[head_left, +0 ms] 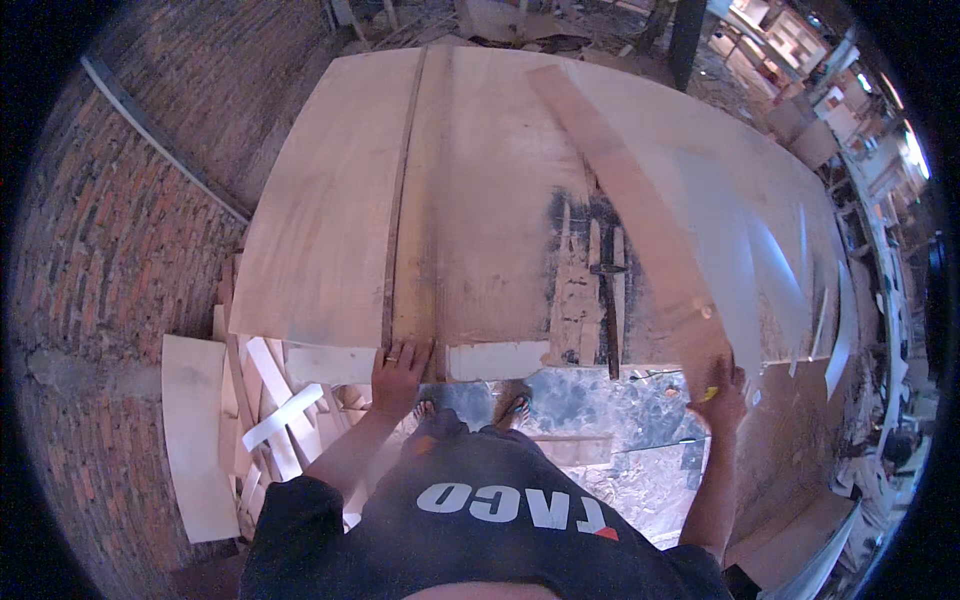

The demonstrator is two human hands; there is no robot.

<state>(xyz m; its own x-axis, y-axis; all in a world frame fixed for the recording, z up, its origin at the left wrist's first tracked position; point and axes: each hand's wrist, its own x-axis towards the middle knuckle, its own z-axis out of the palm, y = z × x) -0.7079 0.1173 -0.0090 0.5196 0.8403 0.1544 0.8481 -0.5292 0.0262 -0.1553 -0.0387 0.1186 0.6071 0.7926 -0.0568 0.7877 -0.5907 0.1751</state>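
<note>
A long, flat brown wooden board [630, 205] lies slanting across a large wooden worktable [490, 150], its far end toward the back middle. My right hand [720, 398] grips the board's near end at the table's front edge, thumb below it. A small yellow patch shows by that thumb. My left hand [402, 375] rests on the front edge, fingers laid over the near end of a long straight wooden strip [415, 220] that runs front to back. Between my hands, a dark, worn slotted insert [590, 280] with a narrow metal bar is set into the tabletop.
Pale thin strips [770, 260] lie on the table's right side. Offcuts [285, 410] are heaped at the left below the table, by a brick wall [100, 250]. My feet stand on a dusty floor [640, 420]. More timber and clutter fill the far right.
</note>
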